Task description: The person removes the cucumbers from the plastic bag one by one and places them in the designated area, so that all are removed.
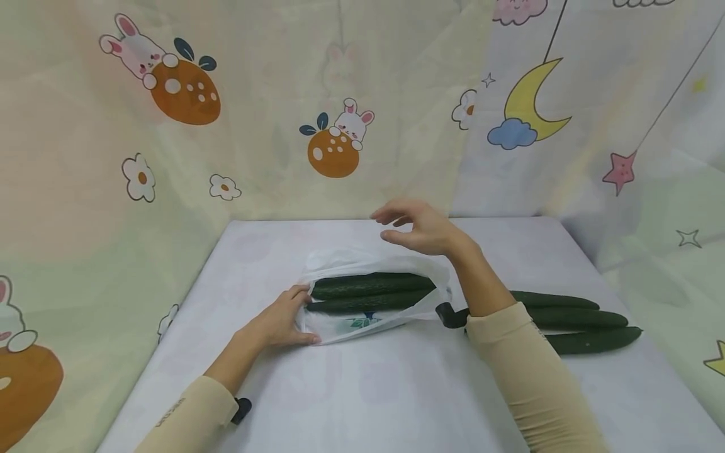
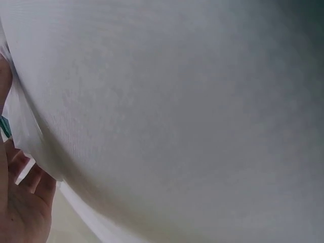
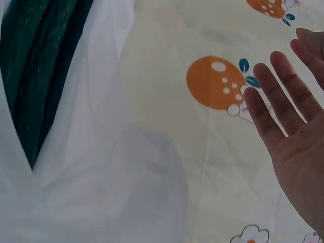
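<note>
A thin white plastic bag [image 1: 340, 331] with a green print lies on the table, two dark green cucumbers [image 1: 368, 296] showing through its opening. My left hand [image 1: 281, 319] holds the bag's left end, thumb at the near edge and fingers at the far one. In the left wrist view, bag film covers some fingertips of that hand [image 2: 30, 207]. Above the bag's far right side, my right hand [image 1: 421, 228] hangs in the air, fingers loosely extended and holding nothing. The right wrist view shows the right palm [image 3: 304, 147] beside the bag [image 3: 96, 167].
Several more cucumbers [image 1: 583, 318] lie side by side on the right of the white table [image 1: 374, 402], partly hidden by my right forearm. A printed cloth curtain [image 1: 272, 126] hangs behind the table and along its sides.
</note>
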